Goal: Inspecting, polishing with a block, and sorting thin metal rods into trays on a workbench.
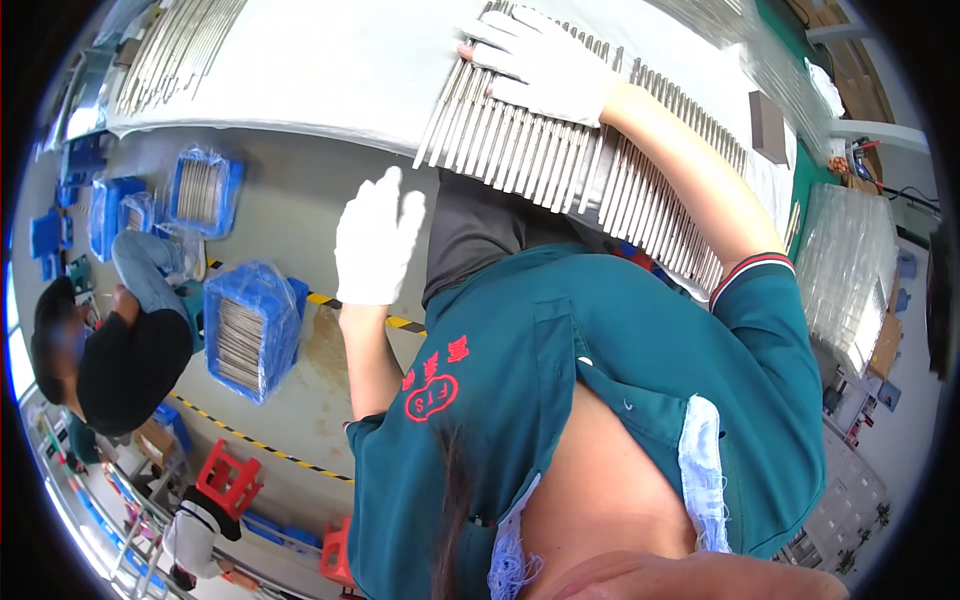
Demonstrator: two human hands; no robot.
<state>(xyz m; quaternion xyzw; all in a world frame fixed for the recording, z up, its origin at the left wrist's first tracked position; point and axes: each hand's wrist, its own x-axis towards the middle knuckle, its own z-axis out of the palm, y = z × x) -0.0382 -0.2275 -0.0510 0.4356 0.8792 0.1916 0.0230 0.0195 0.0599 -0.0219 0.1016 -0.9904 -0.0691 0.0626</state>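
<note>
Slim metal rods lie side by side in a long row on the white-covered table, their near ends at its front edge. A narrow gap parts them from a second group of metal rods on the right. My right hand, in a white glove with some fingertips bare, rests flat across the far part of the left group, fingers spread. In a white glove too, my left hand hangs in front of the table edge, left of the rods. Its fingers are stretched out and hold nothing.
A dark block sits right of the rods. More rods lie at the table's far left. Plastic-lined blue crates of rods stand on the floor, near a crouching person. Plastic-wrapped goods are stacked at right.
</note>
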